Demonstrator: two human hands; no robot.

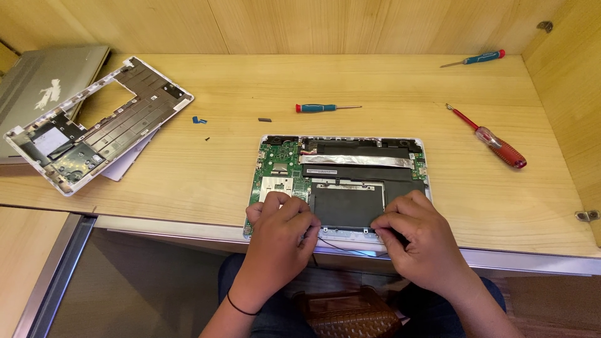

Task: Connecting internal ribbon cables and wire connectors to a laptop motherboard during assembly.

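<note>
An opened small laptop base (pixel 341 172) lies on the wooden desk near its front edge, showing a green circuit board (pixel 278 159), a black battery (pixel 350 203) and a silver ribbon strip (pixel 357 160). My left hand (pixel 278 235) rests on the near left part of the base, fingers curled over the board's lower edge. My right hand (pixel 416 235) sits at the near right, fingertips pinching at the front rim, where a thin black wire (pixel 341 246) runs between both hands.
A removed white laptop cover (pixel 100 122) lies at the left over a grey laptop lid (pixel 44 81). A blue-handled screwdriver (pixel 325 107), a second one (pixel 479 59) at the back right, a red-handled screwdriver (pixel 498 145), and small loose parts (pixel 200 119) lie on the desk (pixel 206 175).
</note>
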